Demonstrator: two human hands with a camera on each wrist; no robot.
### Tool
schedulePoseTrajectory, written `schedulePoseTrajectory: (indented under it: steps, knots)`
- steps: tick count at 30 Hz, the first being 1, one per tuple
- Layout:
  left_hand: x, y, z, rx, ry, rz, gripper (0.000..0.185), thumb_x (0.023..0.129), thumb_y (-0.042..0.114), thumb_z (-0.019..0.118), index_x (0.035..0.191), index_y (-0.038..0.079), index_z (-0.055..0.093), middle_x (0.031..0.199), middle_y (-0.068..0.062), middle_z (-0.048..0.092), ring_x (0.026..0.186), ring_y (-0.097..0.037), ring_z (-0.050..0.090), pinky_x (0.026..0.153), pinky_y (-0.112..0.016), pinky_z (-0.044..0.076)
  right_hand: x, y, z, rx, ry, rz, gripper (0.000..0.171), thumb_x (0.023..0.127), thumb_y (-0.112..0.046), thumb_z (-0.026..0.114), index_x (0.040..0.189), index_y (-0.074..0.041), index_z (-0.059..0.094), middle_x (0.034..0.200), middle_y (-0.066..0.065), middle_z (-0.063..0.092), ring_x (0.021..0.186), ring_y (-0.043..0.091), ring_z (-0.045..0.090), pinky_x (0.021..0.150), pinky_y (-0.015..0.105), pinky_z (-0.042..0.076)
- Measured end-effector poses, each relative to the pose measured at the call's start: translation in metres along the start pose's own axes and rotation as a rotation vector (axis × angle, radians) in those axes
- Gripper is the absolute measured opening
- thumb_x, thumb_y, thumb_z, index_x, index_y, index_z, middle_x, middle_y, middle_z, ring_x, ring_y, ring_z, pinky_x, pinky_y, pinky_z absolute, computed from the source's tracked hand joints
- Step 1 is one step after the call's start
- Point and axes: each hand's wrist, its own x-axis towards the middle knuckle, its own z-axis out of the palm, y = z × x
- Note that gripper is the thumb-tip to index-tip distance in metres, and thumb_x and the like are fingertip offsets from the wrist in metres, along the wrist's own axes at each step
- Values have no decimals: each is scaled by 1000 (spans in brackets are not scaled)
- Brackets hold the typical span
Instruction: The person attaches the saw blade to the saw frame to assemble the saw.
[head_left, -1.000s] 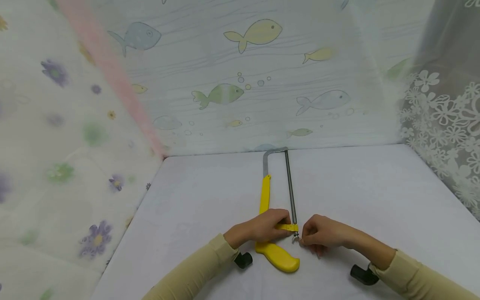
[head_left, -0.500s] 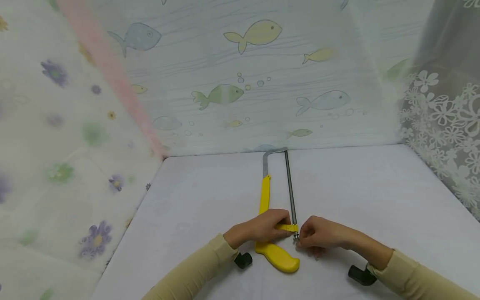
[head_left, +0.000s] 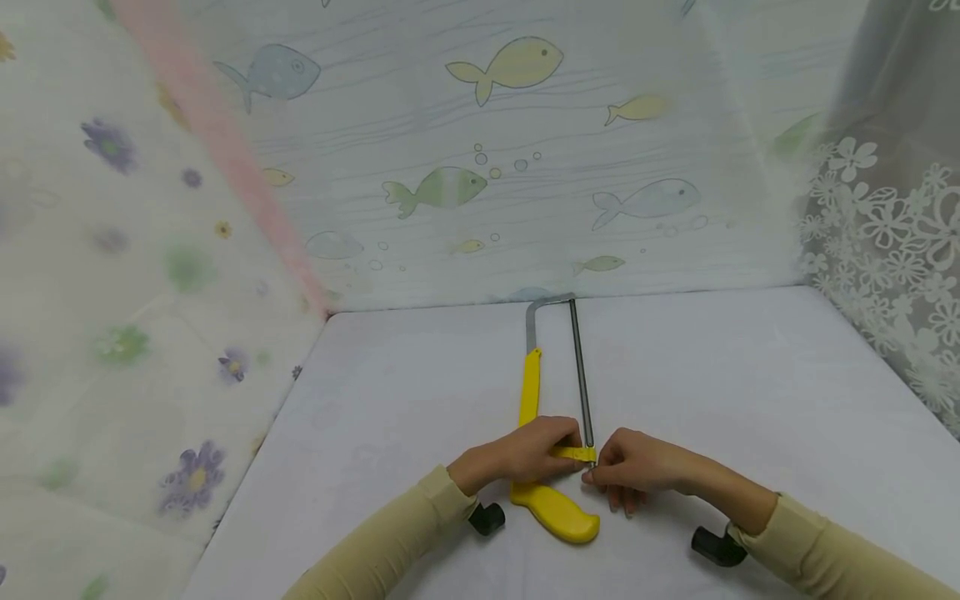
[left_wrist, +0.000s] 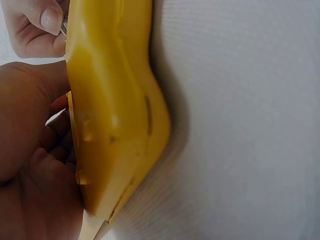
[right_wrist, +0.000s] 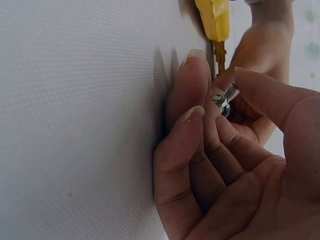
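A hacksaw with a yellow frame [head_left: 529, 387] and yellow handle [head_left: 558, 515] lies on the white table, its dark blade [head_left: 581, 375] on the right side. My left hand [head_left: 528, 450] grips the frame just ahead of the handle, fingers near the yellow blade holder [head_left: 576, 454]. In the left wrist view the yellow handle [left_wrist: 110, 110] fills the middle, beside my left palm. At the near end of the blade, my right hand [head_left: 648, 462] has thumb and fingertips at a small metal wing nut [right_wrist: 222, 104]. The right wrist view shows the thumb against one wing; fingers partly hide the rest.
The white tabletop [head_left: 405, 383] spreads around the saw. A fish-patterned curtain [head_left: 420, 133] hangs at the back edge, where the saw's far end reaches. A flowered sheet [head_left: 150, 275] stands on the left and a lace curtain [head_left: 892, 217] on the right.
My right hand has shifted slightly left, its thumb and fingertips now over the wing nut, which showed beside them earlier. My left hand and the hacksaw have stayed in place.
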Motion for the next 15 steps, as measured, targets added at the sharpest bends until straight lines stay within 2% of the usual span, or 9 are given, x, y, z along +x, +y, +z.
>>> schedulePoseTrajectory:
  steps: [11,15]
  knots:
    - [0,1,-1,-6,-2,-6,13,101,24,68,107,15,60,96,10,60,86,-2,52,82,-14,45,-1,0,-1,-25,14,16,34,99,-29,68,77,-2,71,64,11,68,50,15,61,49,27,46]
    - [-1,2,-1,-2,2,-14,13,101,25,68,106,15,60,94,11,59,83,-2,50,77,-15,44,-2,3,-3,-21,14,15,31,99,-28,68,80,-4,72,65,9,68,51,16,62,49,26,45]
